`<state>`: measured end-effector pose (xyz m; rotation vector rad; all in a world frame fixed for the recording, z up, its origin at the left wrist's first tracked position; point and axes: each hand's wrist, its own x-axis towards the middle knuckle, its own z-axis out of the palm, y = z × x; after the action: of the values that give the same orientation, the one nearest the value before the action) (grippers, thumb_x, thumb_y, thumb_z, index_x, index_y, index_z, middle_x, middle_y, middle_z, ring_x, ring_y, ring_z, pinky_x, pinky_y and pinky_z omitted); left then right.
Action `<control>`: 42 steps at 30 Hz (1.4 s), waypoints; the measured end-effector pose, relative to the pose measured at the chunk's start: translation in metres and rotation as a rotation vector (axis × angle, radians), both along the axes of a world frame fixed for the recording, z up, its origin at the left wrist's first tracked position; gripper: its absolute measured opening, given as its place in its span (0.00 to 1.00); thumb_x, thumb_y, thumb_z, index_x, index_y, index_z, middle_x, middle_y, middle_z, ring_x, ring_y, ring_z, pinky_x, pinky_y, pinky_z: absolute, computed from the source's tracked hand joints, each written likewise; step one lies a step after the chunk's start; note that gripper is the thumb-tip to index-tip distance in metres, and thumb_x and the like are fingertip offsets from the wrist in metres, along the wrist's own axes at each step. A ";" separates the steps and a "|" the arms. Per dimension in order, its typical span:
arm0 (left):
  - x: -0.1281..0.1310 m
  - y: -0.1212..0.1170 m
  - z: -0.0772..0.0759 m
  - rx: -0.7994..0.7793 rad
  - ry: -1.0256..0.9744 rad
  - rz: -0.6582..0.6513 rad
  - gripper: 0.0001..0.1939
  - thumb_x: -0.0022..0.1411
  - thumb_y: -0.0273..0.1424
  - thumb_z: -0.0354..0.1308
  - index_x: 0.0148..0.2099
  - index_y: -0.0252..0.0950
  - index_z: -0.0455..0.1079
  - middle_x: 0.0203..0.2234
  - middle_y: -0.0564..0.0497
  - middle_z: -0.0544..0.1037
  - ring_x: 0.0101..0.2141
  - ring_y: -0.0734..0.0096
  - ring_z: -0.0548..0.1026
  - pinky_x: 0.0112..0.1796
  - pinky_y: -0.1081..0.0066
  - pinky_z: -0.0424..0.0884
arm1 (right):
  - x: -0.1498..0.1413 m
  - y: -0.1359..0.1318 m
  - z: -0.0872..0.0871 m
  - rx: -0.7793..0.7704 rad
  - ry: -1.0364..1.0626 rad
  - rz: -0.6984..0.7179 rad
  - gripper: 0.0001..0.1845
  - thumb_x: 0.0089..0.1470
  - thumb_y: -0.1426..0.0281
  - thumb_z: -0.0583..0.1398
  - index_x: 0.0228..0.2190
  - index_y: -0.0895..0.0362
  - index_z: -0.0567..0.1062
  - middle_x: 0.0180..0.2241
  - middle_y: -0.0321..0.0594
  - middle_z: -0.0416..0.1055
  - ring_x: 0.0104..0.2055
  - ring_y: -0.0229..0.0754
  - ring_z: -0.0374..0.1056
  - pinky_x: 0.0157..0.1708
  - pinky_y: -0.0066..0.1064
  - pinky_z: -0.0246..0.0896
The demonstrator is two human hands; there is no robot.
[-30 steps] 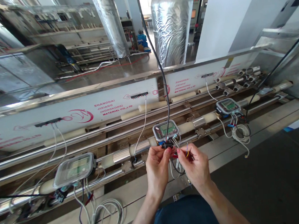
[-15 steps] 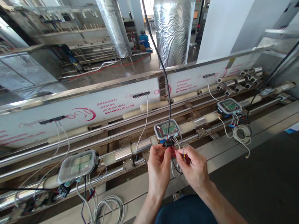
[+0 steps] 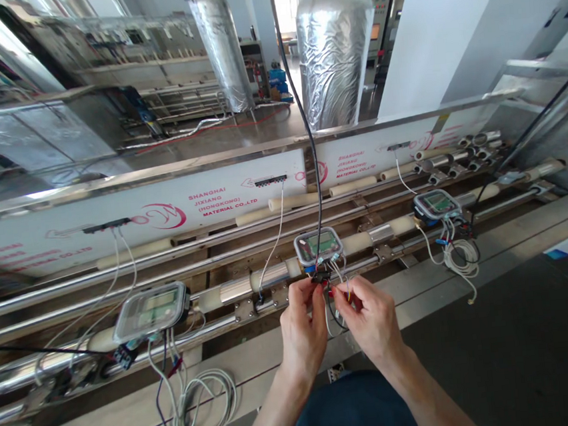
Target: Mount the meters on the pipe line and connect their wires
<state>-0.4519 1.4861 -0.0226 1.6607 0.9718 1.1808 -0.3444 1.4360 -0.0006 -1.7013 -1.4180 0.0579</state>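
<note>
My left hand is closed in a pinch on a small black connector that has wires running into it. Just right of it, my right hand pinches thin coloured wires, with red and yellow showing at the fingertips. Both hands are close together, in front of the middle meter, a clear-lidded box with a green board inside. Grey cables hang from that meter behind the fingers. A black cable comes down from above to the connector area. The wire ends are too small to make out.
Another meter sits on the pipe at left, a third at right. Coiled grey cables lie on the metal bench ledge. A printed white panel stands behind the rails. Foil-wrapped tanks stand beyond.
The view has shifted slightly, so the scene sits a little to the right. My left fingers have loosened and changed position slightly around the connector. My right hand keeps its pinch on the wires.
</note>
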 end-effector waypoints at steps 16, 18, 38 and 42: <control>-0.027 0.012 -0.047 -0.011 0.141 0.050 0.09 0.64 0.33 0.50 0.46 0.39 0.61 0.39 0.49 0.74 0.38 0.71 0.74 0.37 0.74 0.71 | 0.007 -0.013 -0.006 -0.176 0.552 0.203 0.10 0.51 0.63 0.61 0.32 0.57 0.70 0.28 0.36 0.66 0.29 0.35 0.61 0.29 0.25 0.58; -0.047 0.024 -0.074 -0.028 0.246 0.172 0.10 0.64 0.34 0.49 0.46 0.38 0.63 0.39 0.48 0.73 0.34 0.69 0.74 0.35 0.70 0.71 | 0.012 -0.019 -0.007 -0.221 0.648 0.298 0.09 0.51 0.64 0.61 0.31 0.57 0.70 0.29 0.37 0.65 0.31 0.35 0.61 0.32 0.26 0.59; -0.087 0.061 -0.102 -0.158 0.212 0.169 0.16 0.57 0.37 0.56 0.46 0.35 0.65 0.35 0.48 0.74 0.32 0.69 0.73 0.35 0.71 0.71 | 0.003 -0.010 -0.012 -0.519 0.947 0.463 0.15 0.48 0.60 0.63 0.30 0.61 0.75 0.26 0.40 0.72 0.18 0.28 0.59 0.15 0.20 0.50; -0.077 0.052 -0.065 -0.438 -0.247 0.094 0.21 0.50 0.37 0.64 0.42 0.32 0.64 0.32 0.49 0.75 0.32 0.72 0.73 0.37 0.72 0.70 | -0.003 0.003 -0.013 -0.474 0.998 0.529 0.16 0.50 0.60 0.62 0.33 0.62 0.75 0.33 0.45 0.73 0.23 0.33 0.66 0.17 0.21 0.57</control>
<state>-0.5293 1.5379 -0.0876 1.1082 1.0680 1.1073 -0.3475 1.4388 -0.0135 -1.2436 -1.0385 1.4158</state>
